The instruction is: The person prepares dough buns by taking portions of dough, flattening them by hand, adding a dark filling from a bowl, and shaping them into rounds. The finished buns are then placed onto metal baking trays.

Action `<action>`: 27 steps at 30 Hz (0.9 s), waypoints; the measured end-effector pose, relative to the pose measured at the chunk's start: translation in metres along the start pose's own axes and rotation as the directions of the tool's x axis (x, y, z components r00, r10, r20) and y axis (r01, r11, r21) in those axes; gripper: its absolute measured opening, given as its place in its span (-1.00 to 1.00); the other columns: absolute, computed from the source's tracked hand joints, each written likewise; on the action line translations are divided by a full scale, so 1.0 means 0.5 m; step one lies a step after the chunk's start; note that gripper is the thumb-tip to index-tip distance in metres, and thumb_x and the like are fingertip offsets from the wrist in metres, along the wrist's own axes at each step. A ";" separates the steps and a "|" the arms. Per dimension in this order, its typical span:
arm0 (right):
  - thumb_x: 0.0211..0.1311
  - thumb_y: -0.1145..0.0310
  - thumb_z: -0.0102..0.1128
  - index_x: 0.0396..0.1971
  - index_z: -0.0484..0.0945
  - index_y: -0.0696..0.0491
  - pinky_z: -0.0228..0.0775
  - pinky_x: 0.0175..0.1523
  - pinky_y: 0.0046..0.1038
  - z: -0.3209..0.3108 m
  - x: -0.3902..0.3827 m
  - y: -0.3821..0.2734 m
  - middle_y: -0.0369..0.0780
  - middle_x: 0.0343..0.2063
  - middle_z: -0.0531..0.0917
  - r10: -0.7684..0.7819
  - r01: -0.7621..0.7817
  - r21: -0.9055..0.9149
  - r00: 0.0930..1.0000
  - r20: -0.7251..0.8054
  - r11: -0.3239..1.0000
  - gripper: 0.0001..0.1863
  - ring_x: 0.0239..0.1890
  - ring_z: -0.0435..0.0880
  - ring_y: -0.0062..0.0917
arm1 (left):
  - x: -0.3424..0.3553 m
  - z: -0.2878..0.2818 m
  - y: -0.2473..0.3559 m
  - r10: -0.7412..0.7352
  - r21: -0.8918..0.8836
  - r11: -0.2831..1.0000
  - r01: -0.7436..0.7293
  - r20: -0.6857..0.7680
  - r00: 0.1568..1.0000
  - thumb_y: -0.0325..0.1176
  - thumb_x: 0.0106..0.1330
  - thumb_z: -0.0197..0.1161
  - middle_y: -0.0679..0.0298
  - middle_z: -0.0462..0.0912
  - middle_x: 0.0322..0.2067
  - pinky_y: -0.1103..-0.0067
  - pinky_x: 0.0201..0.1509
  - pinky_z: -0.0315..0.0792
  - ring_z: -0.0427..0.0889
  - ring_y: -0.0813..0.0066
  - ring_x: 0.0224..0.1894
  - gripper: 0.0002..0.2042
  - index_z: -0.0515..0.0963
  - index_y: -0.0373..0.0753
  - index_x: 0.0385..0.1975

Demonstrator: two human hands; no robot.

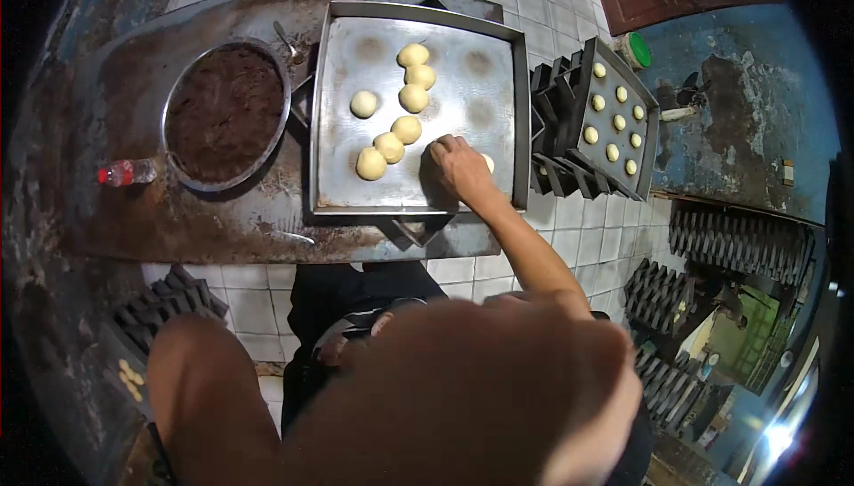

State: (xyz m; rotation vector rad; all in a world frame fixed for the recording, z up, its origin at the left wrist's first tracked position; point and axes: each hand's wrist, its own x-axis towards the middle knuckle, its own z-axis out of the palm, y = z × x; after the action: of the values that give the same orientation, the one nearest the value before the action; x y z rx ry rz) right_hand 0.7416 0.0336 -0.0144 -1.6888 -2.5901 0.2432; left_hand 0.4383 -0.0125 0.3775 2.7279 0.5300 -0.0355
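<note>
Round every way, six dough balls [389,147] lay on the tray [347,194] in a line slanting from near left to far right; a bowl [226,115] of brown paste stood left; the right hand [460,168] partly hid another ball [488,163]; its bent fingers were just right of the line, their hold impossible to tell; the blurred left hand [498,384], near the lens, was equally unreadable

Smooth, pale-yellow dough balls [371,164] dot a high-walled metal tray [345,185] marked with dark round stains. Three cluster in an upper trio [421,77] near 12 o'clock; a lower trio [389,147] slants toward 7 o'clock. A paler lone ball [364,104] sits at 9 o'clock; a partly hidden ball [488,163] rests at 4 o'clock.
</note>
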 end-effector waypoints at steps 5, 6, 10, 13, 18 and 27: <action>0.22 0.47 0.21 -0.23 0.60 0.09 0.69 -0.09 -0.23 0.025 0.016 -0.023 -0.11 -0.21 0.65 0.078 -0.077 -0.137 0.997 0.008 0.988 -0.86 -0.12 0.72 -0.20 | -0.105 -0.005 0.023 0.031 0.041 0.999 -0.030 -0.022 0.999 -0.29 0.33 0.40 0.16 0.68 -0.50 0.33 -0.28 0.57 0.69 0.22 -0.51 -0.68 0.59 -0.33 -0.03; 0.22 0.47 0.21 -0.23 0.60 0.09 0.69 -0.09 -0.23 0.028 0.014 -0.018 -0.11 -0.21 0.65 0.085 -0.083 -0.142 0.996 0.005 0.986 -0.86 -0.12 0.72 -0.20 | -0.125 -0.008 0.025 0.047 0.048 0.998 -0.046 -0.022 0.999 -0.29 0.33 0.40 0.15 0.68 -0.50 0.32 -0.27 0.57 0.69 0.22 -0.50 -0.68 0.59 -0.34 -0.02; 0.25 0.39 0.28 -0.04 0.65 0.14 0.68 -0.05 -0.25 -0.048 0.057 -0.002 0.00 -0.14 0.73 0.288 -0.305 -0.017 0.875 0.389 0.952 -0.70 -0.12 0.78 -0.21 | -0.218 -0.009 0.029 0.063 0.068 0.996 -0.061 -0.023 0.998 -0.29 0.35 0.38 0.11 0.69 -0.49 0.30 -0.24 0.59 0.73 0.20 -0.47 -0.67 0.59 -0.38 -0.01; 0.29 0.34 0.31 0.08 0.65 0.20 0.67 -0.03 -0.38 -0.125 0.101 -0.052 -0.10 -0.14 0.78 0.193 -0.610 0.381 0.668 0.718 0.695 -0.60 -0.13 0.77 -0.49 | -0.306 -0.023 0.013 -0.001 0.013 1.000 0.001 -0.035 0.999 -0.29 0.36 0.37 0.08 0.69 -0.49 0.29 -0.21 0.61 0.75 0.18 -0.45 -0.66 0.59 -0.41 0.00; 0.30 0.45 0.47 0.05 0.66 0.25 0.63 0.08 -0.45 -0.290 0.129 -0.408 -0.21 -0.16 0.79 0.160 -0.191 0.970 0.973 0.166 0.154 -0.63 -0.12 0.78 -0.54 | -0.347 0.108 -0.231 -0.576 -0.781 0.610 0.131 -0.324 0.751 -0.21 0.50 0.28 -0.06 0.76 -0.25 0.31 -0.03 0.60 0.78 0.10 -0.23 -0.56 0.52 -0.46 0.17; 0.28 0.45 0.45 -0.01 0.61 0.22 0.51 0.06 -0.52 -0.291 0.281 -0.764 -0.27 -0.23 0.74 0.232 0.249 0.967 0.939 -0.255 0.055 -0.67 -0.12 0.68 -0.63 | -0.301 0.328 -0.395 -0.926 -0.888 0.321 -0.329 -0.367 0.087 0.09 0.69 -0.02 0.39 0.50 -0.47 0.57 -0.34 0.38 0.48 0.64 -0.42 -0.50 0.51 -0.25 -0.34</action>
State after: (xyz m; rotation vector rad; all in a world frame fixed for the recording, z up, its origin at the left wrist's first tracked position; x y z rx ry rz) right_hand 0.3559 0.0267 0.1800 -0.9020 -1.2729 1.2720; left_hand 0.2330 0.0467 0.1704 0.9228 1.1955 1.5489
